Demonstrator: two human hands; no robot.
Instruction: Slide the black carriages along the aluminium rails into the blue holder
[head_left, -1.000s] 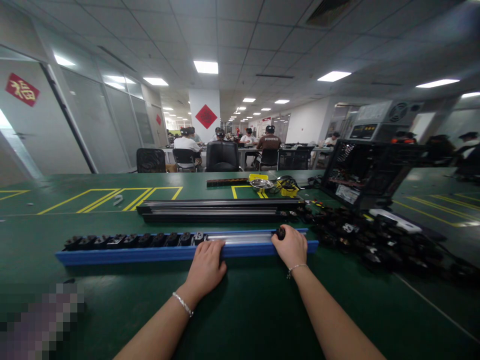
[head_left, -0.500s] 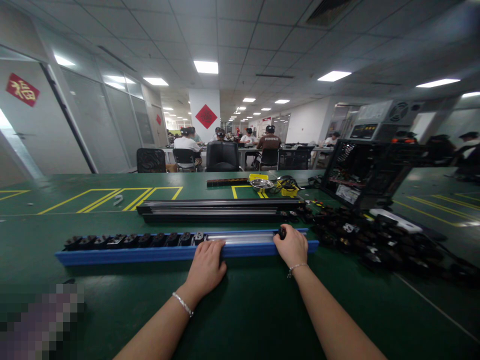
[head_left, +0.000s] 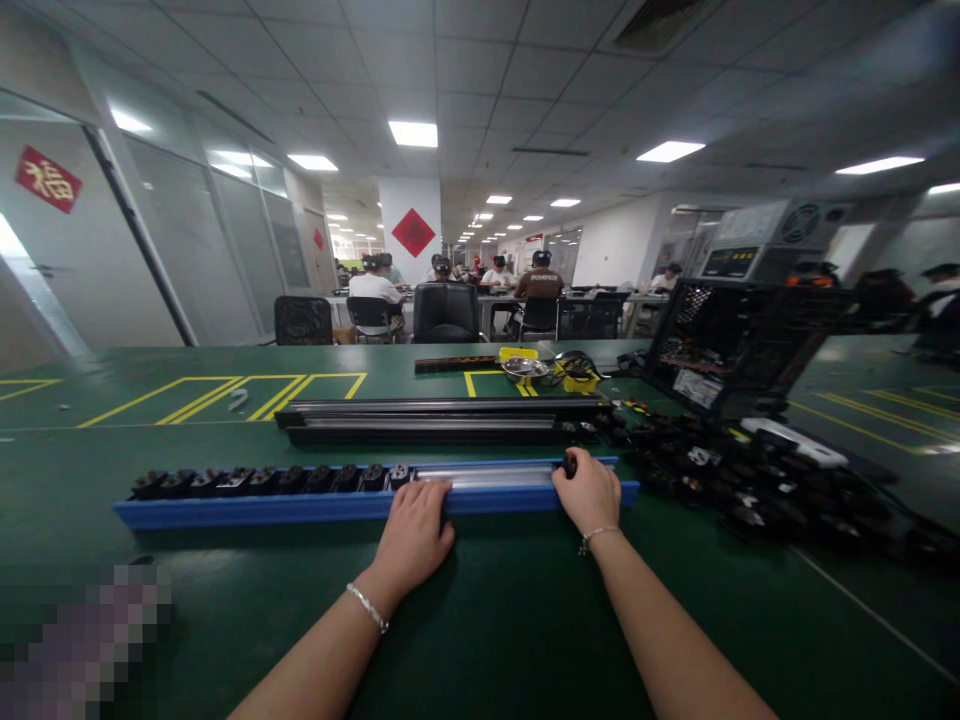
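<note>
A long blue channel (head_left: pixel 255 512) lies across the green table in front of me, with a clear strip (head_left: pixel 487 477) running inside its right half. Several small black block-shaped parts (head_left: pixel 292 480) sit in a row along its left half. My left hand (head_left: pixel 416 520) bends its fingers over the channel's near wall, just right of the last part in the row. Near the channel's right end, my right hand (head_left: pixel 589 490) pinches a small black part (head_left: pixel 570 466) inside the channel. My fingers cover most of that part.
Behind the channel lie black rails (head_left: pixel 435 436). A heap of black parts (head_left: pixel 720 470) spreads at the right, below an open computer case (head_left: pixel 735 340). A metal bowl (head_left: pixel 525 370) and a yellow box (head_left: pixel 577 378) stand farther back. People sit at distant desks.
My right hand, pinching the black part, shifts very slightly to the right. My left hand stays in place on the channel.
</note>
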